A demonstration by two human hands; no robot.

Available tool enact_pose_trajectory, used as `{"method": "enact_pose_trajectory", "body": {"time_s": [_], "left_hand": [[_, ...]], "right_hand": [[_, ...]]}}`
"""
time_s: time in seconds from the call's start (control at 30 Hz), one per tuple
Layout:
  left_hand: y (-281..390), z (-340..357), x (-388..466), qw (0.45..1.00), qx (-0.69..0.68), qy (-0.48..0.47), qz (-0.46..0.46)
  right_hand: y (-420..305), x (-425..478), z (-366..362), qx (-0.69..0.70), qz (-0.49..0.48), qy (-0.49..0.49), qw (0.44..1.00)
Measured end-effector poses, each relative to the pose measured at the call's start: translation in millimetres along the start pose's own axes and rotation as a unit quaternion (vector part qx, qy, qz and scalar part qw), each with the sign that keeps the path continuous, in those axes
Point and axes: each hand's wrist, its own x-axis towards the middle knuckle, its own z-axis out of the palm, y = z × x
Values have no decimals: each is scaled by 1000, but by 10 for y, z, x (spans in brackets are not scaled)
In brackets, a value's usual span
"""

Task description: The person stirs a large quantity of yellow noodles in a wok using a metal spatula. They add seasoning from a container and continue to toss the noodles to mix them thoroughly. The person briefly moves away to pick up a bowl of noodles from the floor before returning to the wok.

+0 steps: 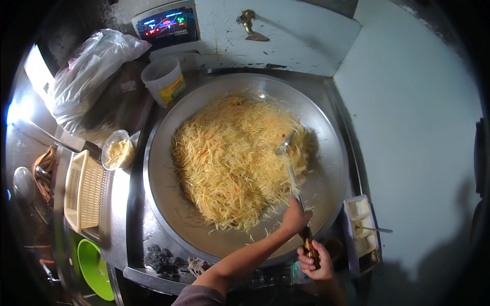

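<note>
A large metal wok (164,214) holds a heap of shredded yellow vegetable with orange shreds (229,160). My left hand (296,217) grips the metal shaft of a long-handled cooking spatula (293,172) near the wok's lower right. Lower down, my right hand (319,260) is closed around its brown wooden handle end. The spatula's head lies against the shreds at the right of the heap, partly covered by them.
Left of the wok stand a white plastic tub (160,76), a plastic bag (92,76), a bowl of pale crumbly food (118,153) and a cream basket (86,195). A seasoning box (361,229) with a spoon sits at the right, beside the wall. Black scourers (159,259) lie at the front edge.
</note>
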Motion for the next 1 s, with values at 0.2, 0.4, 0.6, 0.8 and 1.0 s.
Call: {"method": "enact_pose_trajectory", "body": {"time_s": [0.2, 0.4, 0.6, 0.8, 1.0], "left_hand": [[202, 300, -694, 885, -404, -196, -125], [635, -12, -1150, 621, -677, -273, -288], [254, -113, -779, 544, -771, -258, -208], [-829, -706, 370, 767, -588, 76, -245], [-736, -1296, 1152, 908, -360, 133, -171]], "right_hand": [[-258, -1088, 565, -350, -2, 173, 920], [-783, -1120, 1896, -755, 199, 216, 587], [-860, -187, 2040, -762, 297, 135, 559], [-6, 1279, 628, -559, 32, 150, 815], [-50, 2036, 730, -398, -64, 47, 914]]}}
